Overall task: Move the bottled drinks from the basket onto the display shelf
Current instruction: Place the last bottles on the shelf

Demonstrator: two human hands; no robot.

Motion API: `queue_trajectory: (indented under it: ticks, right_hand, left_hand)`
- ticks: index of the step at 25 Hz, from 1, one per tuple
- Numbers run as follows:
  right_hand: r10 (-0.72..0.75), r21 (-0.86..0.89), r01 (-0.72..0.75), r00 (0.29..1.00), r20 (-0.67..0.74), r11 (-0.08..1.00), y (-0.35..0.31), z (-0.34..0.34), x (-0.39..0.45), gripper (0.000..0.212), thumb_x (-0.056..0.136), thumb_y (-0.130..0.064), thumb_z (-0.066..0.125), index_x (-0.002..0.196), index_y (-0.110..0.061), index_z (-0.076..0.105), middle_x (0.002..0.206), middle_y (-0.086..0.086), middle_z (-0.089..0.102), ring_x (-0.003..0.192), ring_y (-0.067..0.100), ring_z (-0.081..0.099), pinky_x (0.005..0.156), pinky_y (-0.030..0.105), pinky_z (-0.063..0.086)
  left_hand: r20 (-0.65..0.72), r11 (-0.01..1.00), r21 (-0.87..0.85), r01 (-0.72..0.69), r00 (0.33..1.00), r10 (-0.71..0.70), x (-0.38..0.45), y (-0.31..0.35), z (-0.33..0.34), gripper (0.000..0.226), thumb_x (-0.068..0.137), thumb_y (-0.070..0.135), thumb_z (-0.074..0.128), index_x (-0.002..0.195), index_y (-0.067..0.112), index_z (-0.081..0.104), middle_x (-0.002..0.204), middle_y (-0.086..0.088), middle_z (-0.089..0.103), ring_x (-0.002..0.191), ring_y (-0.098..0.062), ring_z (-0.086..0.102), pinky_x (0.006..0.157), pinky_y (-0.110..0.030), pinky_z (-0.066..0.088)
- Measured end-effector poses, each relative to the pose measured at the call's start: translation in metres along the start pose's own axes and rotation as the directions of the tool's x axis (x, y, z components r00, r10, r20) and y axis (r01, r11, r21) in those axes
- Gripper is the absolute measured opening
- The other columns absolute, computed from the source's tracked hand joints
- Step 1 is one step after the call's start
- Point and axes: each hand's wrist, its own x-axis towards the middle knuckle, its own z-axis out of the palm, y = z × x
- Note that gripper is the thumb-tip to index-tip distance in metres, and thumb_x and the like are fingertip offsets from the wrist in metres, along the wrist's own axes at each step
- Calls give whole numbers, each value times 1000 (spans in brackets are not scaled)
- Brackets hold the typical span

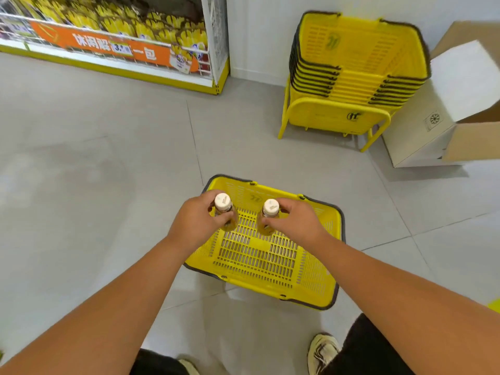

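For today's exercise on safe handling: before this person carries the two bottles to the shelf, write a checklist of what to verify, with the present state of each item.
1. Left hand has a grip on the left bottle: ok, fingers curl round it below the cap.
2. Right hand has a grip on the right bottle: ok.
3. Both white caps on: ok.
4. Bottles upright: ok, caps face up.
5. Basket holds no more bottles: ok for the visible floor; the part under the hands is hidden.
6. Free space on the display shelf: cannot tell, only its lower left section shows.
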Motion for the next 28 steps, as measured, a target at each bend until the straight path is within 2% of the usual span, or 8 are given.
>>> queue_trajectory:
  ticks: [3,7,10,14,17,20,25,28]
  right_hand:
    - [-20,74,21,1000,-18,997,-80,-69,-35,27,71,-26,90,96,-29,78,92,-11,77,90,0,68,77,19,51]
    - [-94,83,96,995,-22,992,-195,-159,-91,29,69,-29,91,96,-28,79,96,-12,78,101,7,70,88,28,55]
    - [-152,77,156,987,-57,985,-281,-226,-138,30,71,-29,89,100,-30,79,99,-13,78,103,6,69,92,32,55]
    - [-299,81,299,954,-15,951,-389,-304,-190,29,74,-28,89,101,-32,79,97,-15,78,98,3,72,94,37,58]
    - [-441,96,433,893,86,896,-464,-351,-226,27,75,-23,90,100,-27,80,93,-12,80,93,4,74,89,37,60]
    - [-547,103,537,824,149,837,-526,-382,-262,21,75,-25,90,94,-28,80,87,-12,79,88,5,74,84,33,60]
    - [-684,138,675,680,263,725,-617,-403,-325,15,75,-30,88,87,-26,80,83,-5,78,78,8,67,78,38,58]
    - [-726,125,733,608,321,669,-666,-390,-365,16,76,-43,86,89,-34,81,77,-14,76,68,2,67,70,37,54]
  left_hand:
    - [-25,999,-6,-40,999,40,-21,84,-66,34,79,35,84,108,32,67,94,15,73,92,-8,68,83,-38,56]
    - [-66,993,-115,-27,998,20,-55,196,-156,32,79,30,85,107,31,68,99,14,74,100,-3,68,91,-37,56]
    - [-144,990,-140,-26,990,5,-93,285,-232,34,80,24,84,110,29,69,103,15,74,103,0,67,95,-39,55]
    - [-260,986,-157,-49,966,7,-151,394,-325,38,79,23,85,113,30,68,106,17,74,104,4,67,95,-31,54]
    - [-375,986,-154,-70,927,7,-200,460,-380,38,76,28,88,107,36,68,99,21,75,98,4,68,88,-23,53]
    - [-500,980,-176,-95,866,-6,-253,510,-417,32,78,24,87,95,42,68,91,29,73,90,7,69,80,-17,51]
    - [-649,972,-201,-119,759,-41,-339,562,-469,33,82,19,84,108,35,71,94,25,74,87,12,68,71,-5,46]
    - [-727,972,-204,-121,684,-67,-395,574,-504,35,83,21,83,112,32,69,95,23,74,84,13,68,71,-11,50]
